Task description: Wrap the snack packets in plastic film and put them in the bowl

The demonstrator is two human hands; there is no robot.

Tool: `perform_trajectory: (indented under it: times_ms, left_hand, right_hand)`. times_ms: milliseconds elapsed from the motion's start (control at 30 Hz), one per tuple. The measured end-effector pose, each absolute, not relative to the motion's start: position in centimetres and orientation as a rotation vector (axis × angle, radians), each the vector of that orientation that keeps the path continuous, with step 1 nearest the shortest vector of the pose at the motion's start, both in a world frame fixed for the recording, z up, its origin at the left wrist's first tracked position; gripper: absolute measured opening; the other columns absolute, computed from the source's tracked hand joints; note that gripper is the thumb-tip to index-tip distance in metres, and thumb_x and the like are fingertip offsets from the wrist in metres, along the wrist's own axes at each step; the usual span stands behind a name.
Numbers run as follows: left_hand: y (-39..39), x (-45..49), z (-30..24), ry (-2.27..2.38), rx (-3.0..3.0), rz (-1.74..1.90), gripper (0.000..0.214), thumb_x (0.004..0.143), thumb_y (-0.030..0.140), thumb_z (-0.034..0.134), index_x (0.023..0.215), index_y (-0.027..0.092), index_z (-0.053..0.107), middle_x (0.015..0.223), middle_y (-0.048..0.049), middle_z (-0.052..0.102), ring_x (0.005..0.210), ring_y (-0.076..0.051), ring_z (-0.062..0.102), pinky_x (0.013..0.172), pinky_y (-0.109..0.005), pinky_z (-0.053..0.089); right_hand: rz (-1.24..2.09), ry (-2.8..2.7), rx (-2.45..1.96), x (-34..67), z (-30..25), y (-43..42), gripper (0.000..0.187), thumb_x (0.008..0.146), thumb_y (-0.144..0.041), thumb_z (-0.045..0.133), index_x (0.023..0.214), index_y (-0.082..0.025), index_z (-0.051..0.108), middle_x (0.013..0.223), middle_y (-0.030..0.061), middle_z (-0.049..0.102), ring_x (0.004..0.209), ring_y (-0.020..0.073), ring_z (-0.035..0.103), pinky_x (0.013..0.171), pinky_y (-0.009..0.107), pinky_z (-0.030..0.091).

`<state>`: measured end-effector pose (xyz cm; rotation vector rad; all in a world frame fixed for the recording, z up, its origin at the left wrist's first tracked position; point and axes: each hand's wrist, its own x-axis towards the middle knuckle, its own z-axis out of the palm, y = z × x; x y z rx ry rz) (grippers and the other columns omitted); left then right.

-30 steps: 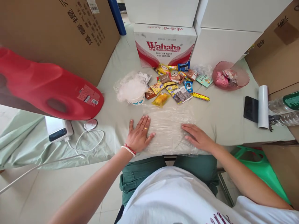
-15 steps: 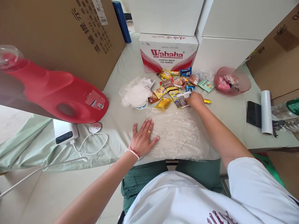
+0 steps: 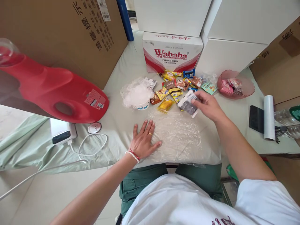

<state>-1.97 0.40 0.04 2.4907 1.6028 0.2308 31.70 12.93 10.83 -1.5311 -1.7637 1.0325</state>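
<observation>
My left hand [image 3: 144, 140] lies flat with fingers spread, at the left edge of a clear plastic sheet [image 3: 178, 137] on the cloth-covered table. My right hand [image 3: 207, 104] pinches a small white-and-grey snack packet [image 3: 188, 104] by its right side, raised a little above the sheet's far edge. Behind it is a loose pile of wrapped snacks, among them a yellow packet [image 3: 165, 105], a brown-wrapped one [image 3: 169, 84] and a green packet [image 3: 209, 87]. Left of the pile sits a white tub [image 3: 142, 105], mostly hidden under crumpled clear plastic [image 3: 136, 92].
A pink bowl [image 3: 248, 89] holding packets stands at the back right. Behind the snacks is a Wahaha carton [image 3: 172, 51]. A large red jug [image 3: 70, 93] and a white power bank [image 3: 62, 132] with a cable lie left; a white roll [image 3: 269, 118] stands right.
My right hand has lifted the white-and-grey snack packet from the front of the pile and brought it slightly toward me. The left hand has stayed flat in place.
</observation>
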Motion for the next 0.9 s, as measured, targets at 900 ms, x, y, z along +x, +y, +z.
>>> perform_trajectory:
  times_ms: [900]
  left_hand:
    - [0.4,-2.5,-0.4,1.603,2.628,0.244,0.096,0.096,0.069,0.047,0.168,0.010,0.022,0.171,-0.0246,0.027,0.158,-0.040,0.031,0.128,-0.065,0.005]
  right_hand:
    - [0.123,-2.098,-1.919,32.4,3.9,26.1,0.062,0.100,-0.041,0.051,0.155,-0.013,0.045,0.154,0.0224,0.048,0.141,0.0390,0.044,0.118,0.054,0.038]
